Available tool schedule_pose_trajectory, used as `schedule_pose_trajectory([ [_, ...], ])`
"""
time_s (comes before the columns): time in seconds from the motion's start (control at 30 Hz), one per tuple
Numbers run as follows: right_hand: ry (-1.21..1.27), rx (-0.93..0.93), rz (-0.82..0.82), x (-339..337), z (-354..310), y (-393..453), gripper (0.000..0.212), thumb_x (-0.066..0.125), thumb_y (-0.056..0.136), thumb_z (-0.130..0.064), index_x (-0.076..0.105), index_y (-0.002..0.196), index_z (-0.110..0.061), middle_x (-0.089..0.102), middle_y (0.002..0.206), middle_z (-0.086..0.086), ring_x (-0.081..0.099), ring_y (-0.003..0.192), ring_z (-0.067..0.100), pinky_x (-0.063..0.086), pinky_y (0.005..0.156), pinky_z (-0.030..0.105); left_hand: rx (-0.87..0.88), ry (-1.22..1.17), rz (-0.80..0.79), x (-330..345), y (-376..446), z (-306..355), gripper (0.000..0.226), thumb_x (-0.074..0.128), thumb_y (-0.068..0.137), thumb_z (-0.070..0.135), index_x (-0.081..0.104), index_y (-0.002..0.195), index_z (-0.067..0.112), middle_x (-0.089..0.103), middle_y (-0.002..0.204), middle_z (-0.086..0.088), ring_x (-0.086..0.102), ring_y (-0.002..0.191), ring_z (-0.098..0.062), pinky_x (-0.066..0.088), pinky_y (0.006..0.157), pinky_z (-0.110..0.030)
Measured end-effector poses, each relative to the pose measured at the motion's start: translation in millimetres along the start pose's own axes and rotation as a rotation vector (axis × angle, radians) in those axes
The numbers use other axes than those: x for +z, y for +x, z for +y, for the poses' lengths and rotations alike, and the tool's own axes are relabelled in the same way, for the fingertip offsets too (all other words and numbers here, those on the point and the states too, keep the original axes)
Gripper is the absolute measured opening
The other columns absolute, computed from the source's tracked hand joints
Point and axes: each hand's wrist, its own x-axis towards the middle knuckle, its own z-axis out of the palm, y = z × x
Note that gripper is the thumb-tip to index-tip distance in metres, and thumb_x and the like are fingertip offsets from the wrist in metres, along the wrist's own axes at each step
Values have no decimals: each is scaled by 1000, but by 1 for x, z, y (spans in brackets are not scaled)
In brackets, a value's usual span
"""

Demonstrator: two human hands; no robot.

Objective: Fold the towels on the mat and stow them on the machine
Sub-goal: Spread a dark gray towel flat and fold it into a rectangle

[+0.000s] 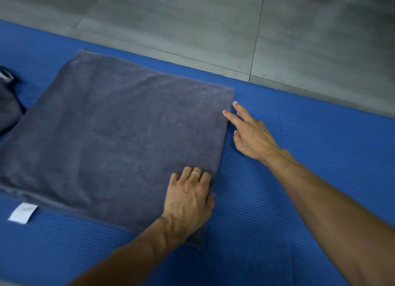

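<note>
Left hand (pixel 189 195) lies flat on the grey towel (pixel 119 136)'s near right corner, fingers together. Right hand (pixel 251 136) reaches for the far right corner, fingers spread, on the blue mat (pixel 299 157).

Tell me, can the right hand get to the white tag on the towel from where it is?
Probably not without a big move. The right hand sits at the towel's right edge, while the white tag pokes out at its near left corner, and the left hand and its arm lie across the way.
</note>
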Motion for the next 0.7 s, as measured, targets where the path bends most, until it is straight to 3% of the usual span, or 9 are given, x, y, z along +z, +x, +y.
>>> schedule_pose_trajectory([
  [0.07, 8, -24, -14, -4, -7, 1, 68, 45, 91, -9, 23, 152, -30, -1, 164, -2, 39, 136, 25, 43, 100, 45, -88, -67, -54, -13, -1, -4, 15, 54, 82, 32, 62, 86, 20, 63, 89, 6, 59, 89, -16, 42, 62, -29],
  [0.17, 1, -20, -43, -6, -14, 5, 76, 49, 85, -5, 24, 152, -31, -2, 163, -5, 43, 130, 25, 44, 98, 43, -411, -365, -54, -29, 1, -21, 11, 55, 85, 30, 60, 80, 22, 65, 80, 4, 62, 82, -22, 43, 65, -28],
  [0.27, -16, -33, -3, -6, -22, 18, 60, 50, 90, -8, 39, 147, -26, 10, 162, 0, 41, 130, 31, 41, 103, 46, -606, -637, -93, -38, -2, -47, 7, 54, 88, 20, 58, 85, 24, 63, 78, -1, 62, 80, -23, 45, 67, -26],
  [0.37, 21, -43, 64, -10, -33, 36, 27, 48, 96, -16, 61, 120, -21, 46, 139, 1, 52, 116, 30, 46, 92, 43, -556, -498, -57, -36, -15, -55, 16, 43, 98, 21, 51, 110, 18, 65, 101, -11, 59, 97, -34, 44, 81, -35],
  [0.43, 47, -34, 51, -15, -35, 44, 17, 48, 96, -17, 62, 104, -23, 57, 115, -1, 56, 104, 28, 47, 87, 44, -492, -395, -13, -34, -24, -54, 22, 38, 101, 27, 50, 116, 15, 66, 103, -12, 59, 98, -36, 40, 77, -37],
  [0.5, 64, -23, 35, -21, -30, 44, 13, 50, 94, -16, 61, 94, -24, 58, 105, -3, 56, 99, 27, 48, 85, 43, -418, -404, -13, -33, -31, -52, 30, 41, 100, 41, 54, 108, 16, 68, 95, -5, 62, 90, -28, 42, 73, -33],
  [0.57, 84, -17, 22, -28, -20, 36, 13, 52, 93, -13, 61, 92, -22, 56, 102, -4, 55, 97, 24, 47, 84, 40, -368, -553, -77, -36, -35, -46, 34, 50, 95, 48, 56, 84, 16, 63, 73, 4, 58, 66, -8, 43, 60, -22],
  [0.63, 77, 1, 15, -36, -9, 23, 14, 52, 93, -11, 62, 93, -21, 56, 104, -3, 54, 96, 22, 47, 84, 38, -336, -716, -171, -40, -35, -32, 39, 58, 92, 43, 50, 66, 16, 53, 56, 12, 47, 48, -1, 34, 48, -13],
  [0.7, 50, 42, 13, -45, 4, 8, 14, 52, 93, -11, 62, 94, -21, 57, 106, -2, 55, 98, 23, 48, 85, 40, -307, -893, -235, -47, -33, -13, 39, 60, 93, 36, 50, 62, 14, 51, 50, 15, 45, 45, 2, 35, 46, -13],
])
